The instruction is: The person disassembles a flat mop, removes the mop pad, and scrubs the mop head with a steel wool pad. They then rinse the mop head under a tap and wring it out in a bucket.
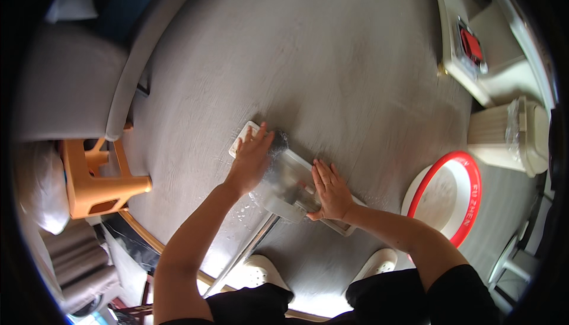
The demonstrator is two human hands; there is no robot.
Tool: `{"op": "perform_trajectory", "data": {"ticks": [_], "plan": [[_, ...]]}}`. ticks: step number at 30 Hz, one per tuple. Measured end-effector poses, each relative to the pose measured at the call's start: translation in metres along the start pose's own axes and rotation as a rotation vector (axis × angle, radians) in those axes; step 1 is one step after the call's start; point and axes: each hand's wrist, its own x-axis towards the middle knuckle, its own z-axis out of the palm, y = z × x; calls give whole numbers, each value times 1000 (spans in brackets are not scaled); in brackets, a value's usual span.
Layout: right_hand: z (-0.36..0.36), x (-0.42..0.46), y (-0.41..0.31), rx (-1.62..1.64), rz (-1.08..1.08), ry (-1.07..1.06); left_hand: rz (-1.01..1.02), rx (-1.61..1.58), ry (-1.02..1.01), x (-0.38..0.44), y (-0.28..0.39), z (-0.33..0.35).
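A flat mop head (298, 161) with a pale rim lies slanted on the floor in front of me. Its metal pole (253, 240) runs down to the lower left. Across the right part of the head rests my right hand (330, 191), fingers on the far edge and thumb near the close one. My left hand (251, 160) is over the left end, blurred, its fingers bent; what lies under them is hidden. Dark fluff (279, 142) shows beside the left fingers. Water drops (242, 211) dot the floor around the head.
A white basin (440, 196) with a red rim stands right, below a lidded beige bin (502, 136). An orange plastic stool (100, 183) and a grey padded seat (71, 85) are left. A pale cabinet (466, 74) is upper right. My white clogs (262, 271) are close behind the head.
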Motion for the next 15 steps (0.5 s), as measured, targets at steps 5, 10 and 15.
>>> {"op": "perform_trajectory", "data": {"ticks": [5, 10, 15], "plan": [[-11, 3, -4, 66, -75, 25, -79, -99, 186, -95, -29, 9], [-56, 80, -56, 124, -307, 149, -119, -387, 170, -139, -37, 49], [-29, 162, -74, -124, -430, -9, 29, -387, 167, -144, -6, 57]]}}
